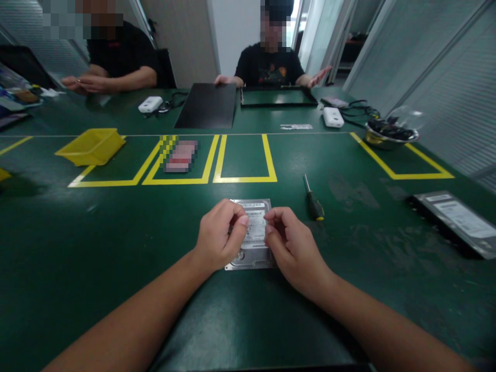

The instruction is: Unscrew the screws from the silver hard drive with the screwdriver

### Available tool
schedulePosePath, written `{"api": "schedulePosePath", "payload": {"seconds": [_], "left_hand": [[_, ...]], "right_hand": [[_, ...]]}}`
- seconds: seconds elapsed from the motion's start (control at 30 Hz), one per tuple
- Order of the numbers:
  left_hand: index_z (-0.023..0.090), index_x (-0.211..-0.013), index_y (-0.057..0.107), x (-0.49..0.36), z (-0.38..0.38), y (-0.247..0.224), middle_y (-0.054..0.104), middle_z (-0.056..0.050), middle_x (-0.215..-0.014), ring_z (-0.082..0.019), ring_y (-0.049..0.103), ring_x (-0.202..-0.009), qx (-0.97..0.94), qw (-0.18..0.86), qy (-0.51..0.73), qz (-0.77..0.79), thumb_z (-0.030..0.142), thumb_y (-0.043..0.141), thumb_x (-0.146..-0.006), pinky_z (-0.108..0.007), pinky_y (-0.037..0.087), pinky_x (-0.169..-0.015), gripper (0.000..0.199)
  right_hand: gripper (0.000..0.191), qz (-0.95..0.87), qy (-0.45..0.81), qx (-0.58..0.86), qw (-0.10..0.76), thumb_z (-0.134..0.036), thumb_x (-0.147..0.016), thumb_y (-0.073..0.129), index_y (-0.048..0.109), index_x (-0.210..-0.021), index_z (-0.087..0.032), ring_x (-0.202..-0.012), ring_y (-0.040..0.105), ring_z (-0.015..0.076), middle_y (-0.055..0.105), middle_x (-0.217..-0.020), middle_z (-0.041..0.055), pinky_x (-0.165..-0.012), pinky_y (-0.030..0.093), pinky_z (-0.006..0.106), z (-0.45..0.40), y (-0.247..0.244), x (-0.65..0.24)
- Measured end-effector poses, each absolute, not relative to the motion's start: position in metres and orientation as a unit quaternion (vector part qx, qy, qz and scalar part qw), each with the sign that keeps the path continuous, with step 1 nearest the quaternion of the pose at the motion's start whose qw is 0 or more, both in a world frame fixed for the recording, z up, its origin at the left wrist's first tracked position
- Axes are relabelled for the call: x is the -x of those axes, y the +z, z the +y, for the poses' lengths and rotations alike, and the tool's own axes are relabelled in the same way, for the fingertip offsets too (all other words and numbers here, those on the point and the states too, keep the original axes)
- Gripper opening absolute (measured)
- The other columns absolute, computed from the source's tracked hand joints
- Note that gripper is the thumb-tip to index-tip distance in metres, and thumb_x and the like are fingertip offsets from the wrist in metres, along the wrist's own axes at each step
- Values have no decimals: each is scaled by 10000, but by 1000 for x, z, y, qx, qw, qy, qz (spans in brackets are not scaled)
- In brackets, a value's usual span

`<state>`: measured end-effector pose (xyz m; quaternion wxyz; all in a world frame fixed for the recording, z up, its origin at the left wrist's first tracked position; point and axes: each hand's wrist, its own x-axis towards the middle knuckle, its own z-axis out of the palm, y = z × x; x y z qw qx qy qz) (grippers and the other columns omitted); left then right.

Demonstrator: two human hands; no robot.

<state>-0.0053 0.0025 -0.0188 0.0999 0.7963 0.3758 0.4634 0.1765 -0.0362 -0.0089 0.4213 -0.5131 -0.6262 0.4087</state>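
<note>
A silver hard drive with a white label lies flat on the green table in front of me. My left hand is over its left side, closed, with the thumb against the curled fingers. At the drive's right edge is my right hand, its fingers curled in towards the thumb. I see nothing held in either hand; whether they touch the drive is unclear. To the right of the drive lies a black and yellow screwdriver, its shaft pointing away from me.
Another hard drive lies at the right. Yellow tape frames mark the table, with a yellow bin, a blurred-out item and a metal bowl of dark parts nearby. Across the table sit two people, one touching a black panel.
</note>
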Motion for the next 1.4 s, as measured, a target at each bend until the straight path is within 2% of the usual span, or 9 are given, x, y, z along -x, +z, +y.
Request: {"api": "schedulePosePath", "payload": {"seconds": [0.27, 0.5, 0.7, 0.87, 0.93, 1.03, 1.13, 1.23, 1.4], "left_hand": [[165, -808, 540, 6, 4, -20, 541, 1, -737, -114, 506, -677, -793, 96, 467, 379, 183, 525, -912, -272, 381, -627, 107], [166, -795, 538, 6, 4, -19, 544, 2, -728, -116, 507, -668, -793, 93, 461, 386, 183, 525, -909, -274, 381, -621, 116], [167, -783, 541, 5, 4, -19, 549, 3, -718, -115, 510, -656, -787, 90, 464, 396, 185, 523, -906, -271, 386, -612, 126], [169, -771, 542, 4, 6, -20, 542, 7, -701, -115, 507, -642, -786, 92, 463, 400, 185, 523, -903, -269, 386, -601, 134], [171, -773, 545, 4, 6, -19, 542, 7, -700, -116, 507, -641, -786, 93, 461, 401, 186, 529, -899, -271, 387, -599, 128], [171, -772, 551, 4, 6, -18, 548, 4, -702, -119, 510, -642, -785, 95, 460, 404, 191, 540, -890, -275, 391, -598, 120], [171, -768, 561, 4, 5, -16, 564, 1, -708, -122, 520, -648, -778, 104, 466, 409, 190, 543, -883, -274, 402, -602, 118], [167, -788, 587, 8, 5, -13, 581, 5, -719, -119, 536, -655, -764, 132, 476, 416, 187, 555, -880, -265, 426, -619, 99], [154, -837, 631, 18, 7, 0, 617, 0, -748, -113, 570, -668, -746, 225, 469, 416, 218, 597, -893, -251, 462, -641, 91]], "right_hand": [[152, -540, 583, 448, 409, -242, -841, 635, 530, -935, -186, -601, 581, 99, 587, -680, -37, -560, 458, 236, -30, 4, -180], [167, -423, 688, 384, 447, -220, -803, 717, 646, -942, -159, -688, 630, 70, 675, -792, -2, -692, 506, 216, -25, 4, -184], [224, -294, 769, 370, 431, -236, -755, 750, 628, -924, -156, -642, 541, 42, 650, -842, 6, -652, 474, 199, -24, 6, -186], [224, -317, 757, 387, 421, -373, -835, 652, 565, -853, -167, -530, 325, 42, 383, -619, -75, -502, 296, 184, -24, 8, -189], [294, -353, 739, 403, 410, -434, -854, 623, 508, -758, -181, -495, 265, 53, 307, -565, -86, -475, 239, 204, -25, 11, -189], [374, -425, 691, 426, 402, -447, -827, 673, 470, -663, -179, -495, 274, 57, 353, -543, -75, -486, 219, 227, -29, 13, -188], [376, -650, 474, 480, 349, -407, -910, 577, 468, -640, -170, -557, 361, 70, 436, -589, -43, -545, 249, 246, -34, 12, -188], [339, -807, 252, 467, 258, -363, -967, 456, 502, -692, -169, -607, 410, 92, 497, -638, -16, -608, 262, 277, -41, 7, -187], [325, -900, 133, 385, 156, -465, -954, 489, 610, -877, -173, -740, 530, 166, 630, -808, 46, -670, 317, 314, -48, 4, -186]]}}
